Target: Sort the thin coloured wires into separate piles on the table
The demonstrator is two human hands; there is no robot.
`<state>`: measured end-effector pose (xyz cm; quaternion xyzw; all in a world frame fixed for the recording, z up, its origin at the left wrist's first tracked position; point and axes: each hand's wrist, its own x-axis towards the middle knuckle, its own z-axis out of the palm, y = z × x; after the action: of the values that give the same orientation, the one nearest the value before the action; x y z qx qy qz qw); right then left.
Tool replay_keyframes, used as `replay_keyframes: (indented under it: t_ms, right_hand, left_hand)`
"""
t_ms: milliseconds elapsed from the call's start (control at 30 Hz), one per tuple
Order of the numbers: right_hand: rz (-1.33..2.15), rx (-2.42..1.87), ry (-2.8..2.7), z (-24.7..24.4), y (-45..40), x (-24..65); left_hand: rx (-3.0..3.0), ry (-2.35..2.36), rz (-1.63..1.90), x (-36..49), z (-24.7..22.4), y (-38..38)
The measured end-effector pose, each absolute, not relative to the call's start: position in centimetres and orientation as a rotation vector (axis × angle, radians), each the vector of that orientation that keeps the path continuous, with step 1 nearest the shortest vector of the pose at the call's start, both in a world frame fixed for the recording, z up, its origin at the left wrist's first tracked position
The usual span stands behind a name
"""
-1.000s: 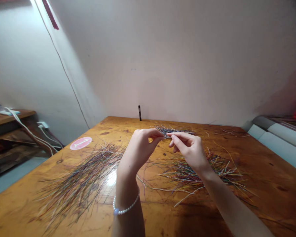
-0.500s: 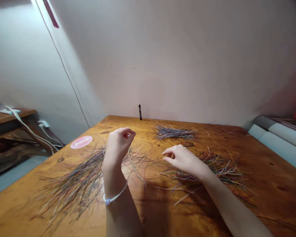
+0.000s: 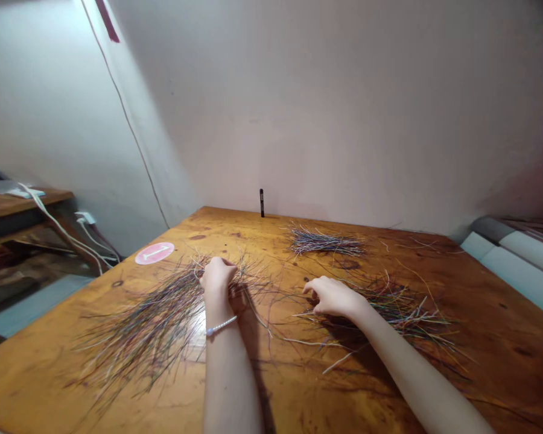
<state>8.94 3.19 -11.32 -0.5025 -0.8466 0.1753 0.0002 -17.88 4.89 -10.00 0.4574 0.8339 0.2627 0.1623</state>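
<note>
- Three bundles of thin strands lie on our tabletop (image 3: 298, 398): the left bundle (image 3: 149, 319), the right bundle (image 3: 402, 310) and the far bundle (image 3: 326, 242), just above the centre of the frame.
- The left bundle's long axis slants from the lower left of the frame up towards the centre; our left hand (image 3: 217, 276) is nearer, at its upper end.
- Our left hand's fingers are bent and close together; we cannot tell whether they pinch a strand or touch the bundle.
- Our right hand (image 3: 332, 296) is beside the right bundle's left end, fingers curled, a narrow gap to the thumb, nothing visible between them.
- Our left hand covers part of the left bundle, our right hand and forearm part of the right one; single strands blur together.
</note>
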Motion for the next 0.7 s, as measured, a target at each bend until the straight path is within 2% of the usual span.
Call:
replay_keyframes:
  t_ms: [167,333,700]
  right_hand:
    - [0.566,-1.590,-2.649,-11.8,3.4,8.7]
    - [0.563,-1.535,-2.601,-11.7,3.5,8.7]
    - [0.689,-1.179,-2.454,-9.9,3.8,9.9]
  left_hand:
    - [1.197,2.461,0.645,-18.0,-10.0,4.6]
    - [1.236,2.446,0.686,-17.7,-9.7,4.5]
    - [1.567,2.086,0.852,-16.9,-6.6,3.2]
